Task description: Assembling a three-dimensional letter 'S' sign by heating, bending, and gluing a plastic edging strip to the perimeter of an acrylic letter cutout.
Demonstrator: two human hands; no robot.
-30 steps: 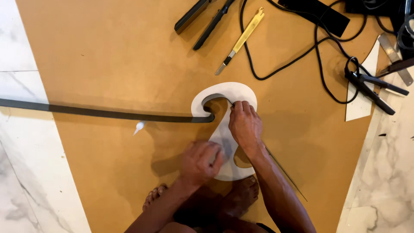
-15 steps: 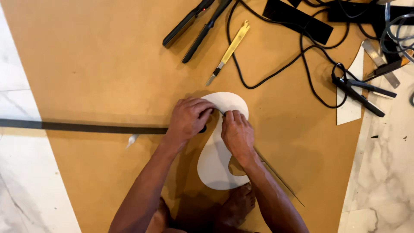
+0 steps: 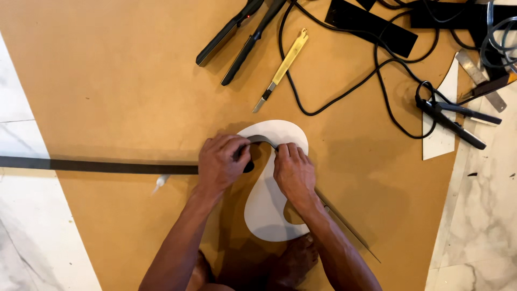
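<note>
A white curved cut-out shape lies on a brown board. A long dark strip runs in from the left and bends along the shape's inner curve. My left hand pinches the strip at the left side of that curve. My right hand presses the strip against the shape's edge just to the right. Both hands sit close together over the top of the shape, which they partly hide.
Beyond the hands lie a yellow utility knife, a black flat heating tool, black cables, black scissors and a small white glue tube. Marble floor borders the board. My foot rests below the shape.
My left hand has moved from the lower part of the shape up to the top curve and gripped the strip there. My right hand stays pressing the strip.
</note>
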